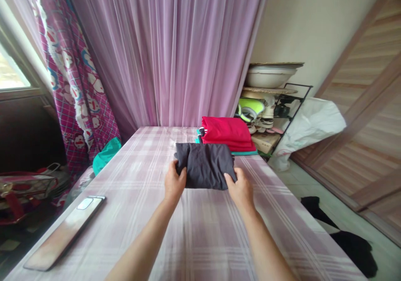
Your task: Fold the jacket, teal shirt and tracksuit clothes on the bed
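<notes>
A folded dark grey garment (204,164) lies in the middle of a table covered with a pink plaid cloth (200,235). My left hand (174,183) grips its near left corner, fingers closed round the edge. My right hand (241,190) pinches its near right corner. Behind the garment, at the table's far right, sits a stack of folded clothes: a red piece (228,133) on top of a teal one (244,152).
A long flat mirror-like panel (65,231) lies at the table's left edge. A teal cloth (105,155) hangs off the left side. Pink curtains (169,51) hang behind. A shoe rack (272,114) with a basin stands to the right, with dark clothing (351,241) on the floor.
</notes>
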`<state>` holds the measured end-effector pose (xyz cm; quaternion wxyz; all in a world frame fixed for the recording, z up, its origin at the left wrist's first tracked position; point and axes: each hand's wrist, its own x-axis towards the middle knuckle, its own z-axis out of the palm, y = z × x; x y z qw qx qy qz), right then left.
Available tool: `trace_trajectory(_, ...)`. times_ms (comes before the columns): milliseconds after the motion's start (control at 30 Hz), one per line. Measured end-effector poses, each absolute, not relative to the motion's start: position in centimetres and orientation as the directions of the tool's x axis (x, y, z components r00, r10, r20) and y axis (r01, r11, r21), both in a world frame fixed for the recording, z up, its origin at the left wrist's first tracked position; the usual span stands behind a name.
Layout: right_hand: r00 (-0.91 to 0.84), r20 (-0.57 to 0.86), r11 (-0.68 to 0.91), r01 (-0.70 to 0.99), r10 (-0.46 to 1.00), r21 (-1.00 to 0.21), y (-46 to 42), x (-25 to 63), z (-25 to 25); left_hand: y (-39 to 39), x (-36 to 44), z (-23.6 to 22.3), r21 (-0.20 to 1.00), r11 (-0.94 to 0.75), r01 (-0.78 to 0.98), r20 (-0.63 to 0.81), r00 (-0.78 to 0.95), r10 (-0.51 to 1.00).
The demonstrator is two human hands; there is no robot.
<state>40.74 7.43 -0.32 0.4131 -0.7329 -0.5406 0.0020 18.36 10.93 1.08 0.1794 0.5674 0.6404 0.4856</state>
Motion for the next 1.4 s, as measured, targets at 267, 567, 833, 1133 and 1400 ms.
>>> trace_trajectory(267,0.665,0.470,-0.269,0.701,0.580,-0.660,9.2,52.9,-4.2,13.4,25.4,-2.2,0.692,-0.181,0.699,0.102,0.153,0.983)
trace_trajectory(567,0.573,0.678,-0.154,0.804,0.461,-0.575,7.9,53.3,-9.8,8.7,15.5,-8.0,0.345,-0.466,0.815,0.386,0.329,0.862)
trace_trajectory(833,0.129,0.743,0.054,0.975,0.657,-0.217,6.9,46.7,-7.2,6.2,13.6,-7.2,0.387,-0.491,0.781,0.416,0.328,0.849)
trace_trajectory(1133,-0.143,0.590,0.268,0.955,0.795,-0.130,6.4,41.0,-8.4,5.9,13.6,-6.0,0.452,-0.467,0.760,0.359,0.325,0.875)
trace_trajectory(1400,-0.162,0.626,0.315,0.939,0.763,-0.140,6.8,41.9,-8.8,4.8,5.5,-4.6,0.344,-0.112,0.932,0.241,0.027,0.970)
